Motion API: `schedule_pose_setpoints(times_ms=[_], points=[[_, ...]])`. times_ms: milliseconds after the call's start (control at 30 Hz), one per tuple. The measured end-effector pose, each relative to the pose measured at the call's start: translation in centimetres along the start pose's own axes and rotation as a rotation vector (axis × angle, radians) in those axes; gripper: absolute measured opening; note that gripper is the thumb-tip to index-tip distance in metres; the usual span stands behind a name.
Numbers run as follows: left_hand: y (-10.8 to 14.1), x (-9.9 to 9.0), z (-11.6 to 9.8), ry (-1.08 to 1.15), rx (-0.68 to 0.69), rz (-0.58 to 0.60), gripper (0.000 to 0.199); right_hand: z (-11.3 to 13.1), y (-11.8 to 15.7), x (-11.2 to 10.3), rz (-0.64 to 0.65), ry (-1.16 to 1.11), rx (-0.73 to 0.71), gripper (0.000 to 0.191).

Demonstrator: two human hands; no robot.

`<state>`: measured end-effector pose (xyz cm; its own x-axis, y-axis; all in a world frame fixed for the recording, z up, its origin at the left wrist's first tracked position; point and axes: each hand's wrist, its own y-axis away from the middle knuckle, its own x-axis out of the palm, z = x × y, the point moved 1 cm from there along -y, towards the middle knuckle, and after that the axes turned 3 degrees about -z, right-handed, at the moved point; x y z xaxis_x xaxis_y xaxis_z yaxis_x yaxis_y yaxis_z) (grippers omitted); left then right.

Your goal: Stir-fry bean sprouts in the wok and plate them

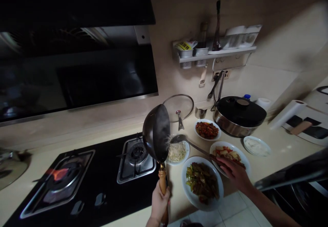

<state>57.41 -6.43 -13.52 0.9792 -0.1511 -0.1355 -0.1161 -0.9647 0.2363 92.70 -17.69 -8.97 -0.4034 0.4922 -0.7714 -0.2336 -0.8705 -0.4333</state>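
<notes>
My left hand (159, 199) is wrapped round the wooden handle of a dark wok (151, 131), which is tipped on its side with its mouth to the right. Steam rises from the wok. Below its rim, pale shredded food (177, 151) lies on a white plate (186, 157). In my right hand (234, 172) is the handle of a spatula or ladle (197, 147); its dark head is at the wok's mouth, over the shreds. A plate of green stir-fry (202, 182) stands below that handle, and a plate with pale and red pieces (229, 155) lies partly behind my right hand.
A flame burns on the left burner (61, 174); the right burner (137, 153) shows no flame. Behind the plates are a dish of red stir-fry (207, 130), a glass lid (178, 107), a black-lidded electric pan (239, 116) and a bowl of white food (257, 146). A range hood (107, 80) overhangs the stove.
</notes>
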Motion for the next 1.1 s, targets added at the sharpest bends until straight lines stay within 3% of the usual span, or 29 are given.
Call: schedule_pose_setpoints(times_ms=[200,433,667,833,967,1100], points=[[-0.1,-1.0,-0.5,-0.084,0.113,-0.03,0.047,3.4,-2.7,2.4,0.025,-0.014,-0.018,0.035],[-0.4,-1.1,-0.2,-0.072,0.11,-0.036,0.042,1.2,0.1,1.5,0.069,-0.054,0.089,0.033],[0.2,-1.1,-0.7,-0.015,0.062,-0.012,0.044,1.1,-0.9,3.2,0.056,-0.225,0.249,0.034],[0.2,-1.4,-1.3,0.031,0.031,0.05,0.041,1.0,-0.1,1.8,0.027,-0.387,0.32,0.034],[0.4,-1.7,-2.1,0.06,0.02,0.124,0.038,4.3,-2.5,2.5,0.024,-0.656,0.372,0.039],[0.9,-1.5,-2.8,0.071,0.001,0.191,0.039,9.7,-7.1,6.2,0.0,-0.775,0.411,0.042]])
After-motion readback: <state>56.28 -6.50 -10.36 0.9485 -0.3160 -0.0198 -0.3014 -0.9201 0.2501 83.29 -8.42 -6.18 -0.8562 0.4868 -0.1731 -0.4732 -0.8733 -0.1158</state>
